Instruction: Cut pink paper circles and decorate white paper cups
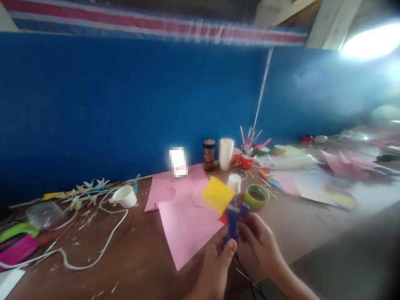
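Observation:
A blue hot glue gun (233, 218) with a dark cord is held over the front of the table. My left hand (220, 258) wraps round its handle, thumb on the near side. At the gun's rear end, the bent fingers of my right hand (261, 237) are closed against it; whether they also pinch a small piece there, I cannot tell. Just beyond the nozzle is a yellow square of paper (218, 194), overlapping pink paper sheets (187, 229) on the table. A bit of red-orange paper (223, 218) shows beside the gun.
Behind the gun stand a white cup (234, 183), a green tape roll (256, 196), a dark-lidded jar (208, 155) and a red cup of brushes (248, 161). Leftward lie a white mug (124, 196), a white cable (109, 237) and a magenta roll (18, 250). Papers (306, 183) spread rightward.

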`<state>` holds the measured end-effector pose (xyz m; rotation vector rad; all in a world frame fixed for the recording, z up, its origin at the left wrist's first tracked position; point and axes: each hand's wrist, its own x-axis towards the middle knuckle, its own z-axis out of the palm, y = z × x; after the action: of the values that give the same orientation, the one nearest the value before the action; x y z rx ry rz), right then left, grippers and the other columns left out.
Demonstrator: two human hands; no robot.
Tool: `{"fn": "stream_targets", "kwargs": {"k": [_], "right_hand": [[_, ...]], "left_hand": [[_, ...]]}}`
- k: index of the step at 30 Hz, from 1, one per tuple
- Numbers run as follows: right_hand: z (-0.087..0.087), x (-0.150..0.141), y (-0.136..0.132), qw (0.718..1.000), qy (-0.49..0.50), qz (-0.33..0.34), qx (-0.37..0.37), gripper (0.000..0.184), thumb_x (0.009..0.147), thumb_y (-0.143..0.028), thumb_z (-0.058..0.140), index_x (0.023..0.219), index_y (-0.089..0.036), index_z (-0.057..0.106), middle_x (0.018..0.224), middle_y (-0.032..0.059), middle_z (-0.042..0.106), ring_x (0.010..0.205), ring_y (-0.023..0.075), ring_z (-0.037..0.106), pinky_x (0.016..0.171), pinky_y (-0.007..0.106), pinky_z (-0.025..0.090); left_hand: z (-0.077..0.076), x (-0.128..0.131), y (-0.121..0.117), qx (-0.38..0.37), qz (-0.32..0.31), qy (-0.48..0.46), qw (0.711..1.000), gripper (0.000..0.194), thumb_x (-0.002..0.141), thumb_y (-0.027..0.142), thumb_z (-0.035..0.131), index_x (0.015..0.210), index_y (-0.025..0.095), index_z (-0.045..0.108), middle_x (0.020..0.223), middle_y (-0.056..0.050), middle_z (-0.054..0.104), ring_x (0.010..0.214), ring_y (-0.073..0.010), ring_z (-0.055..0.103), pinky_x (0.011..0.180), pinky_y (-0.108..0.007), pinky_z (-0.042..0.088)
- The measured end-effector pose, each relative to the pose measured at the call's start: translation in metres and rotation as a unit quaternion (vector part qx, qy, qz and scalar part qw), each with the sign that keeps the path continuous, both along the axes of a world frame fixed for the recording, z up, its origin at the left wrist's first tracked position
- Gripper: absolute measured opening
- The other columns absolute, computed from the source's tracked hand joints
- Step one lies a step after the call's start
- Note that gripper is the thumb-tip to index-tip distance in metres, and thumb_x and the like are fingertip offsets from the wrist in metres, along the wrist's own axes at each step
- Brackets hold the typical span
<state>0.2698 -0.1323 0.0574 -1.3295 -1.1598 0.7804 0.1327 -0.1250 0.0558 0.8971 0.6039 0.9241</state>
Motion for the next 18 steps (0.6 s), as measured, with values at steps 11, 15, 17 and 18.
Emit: {"fn": "stream_targets", "kwargs": {"k": [11, 15, 17, 18], "right_hand": [[-0.014, -0.013, -0.008, 0.984, -0.141, 0.094, -0.05, 0.028, 0.08, -0.022, 0.051, 0.108, -0.02, 0.052, 0.085, 0.0066, 0.071, 0.07, 0.0195, 0.065, 0.065, 0.028, 0.053], [0.013, 0.023, -0.005, 0.978, -0.195, 0.073, -0.017, 0.019, 0.086, -0.028, 0.05, 0.098, -0.018, 0.061, 0.084, 0.0075, 0.071, 0.072, 0.0199, 0.067, 0.064, 0.027, 0.054], [0.029, 0.039, -0.002, 0.977, -0.214, -0.019, 0.007, 0.022, 0.088, -0.034, 0.05, 0.099, -0.019, 0.061, 0.089, 0.0079, 0.07, 0.077, 0.0201, 0.067, 0.064, 0.027, 0.054], [0.036, 0.044, 0.0, 0.974, -0.22, -0.046, 0.021, 0.024, 0.089, -0.036, 0.05, 0.101, -0.019, 0.061, 0.092, 0.0078, 0.07, 0.079, 0.0198, 0.066, 0.065, 0.027, 0.053]], "left_hand": [[0.003, -0.004, 0.0, 0.012, 0.029, 0.049, 0.998, 0.034, 0.082, 0.035, 0.061, 0.109, 0.014, 0.063, 0.105, -0.01, 0.067, 0.103, -0.0246, 0.057, 0.096, -0.039, 0.039], [-0.001, -0.004, 0.002, 0.022, 0.062, 0.098, 0.993, 0.032, 0.079, 0.036, 0.064, 0.104, 0.015, 0.061, 0.098, -0.008, 0.066, 0.097, -0.0231, 0.058, 0.089, -0.035, 0.043], [-0.008, -0.001, 0.001, 0.025, 0.081, 0.118, 0.989, 0.034, 0.077, 0.036, 0.065, 0.104, 0.016, 0.061, 0.101, -0.009, 0.064, 0.097, -0.0238, 0.058, 0.084, -0.034, 0.045], [-0.012, 0.002, 0.0, 0.03, 0.09, 0.125, 0.988, 0.036, 0.076, 0.037, 0.066, 0.104, 0.016, 0.061, 0.103, -0.01, 0.063, 0.097, -0.0245, 0.058, 0.083, -0.034, 0.046]]}}
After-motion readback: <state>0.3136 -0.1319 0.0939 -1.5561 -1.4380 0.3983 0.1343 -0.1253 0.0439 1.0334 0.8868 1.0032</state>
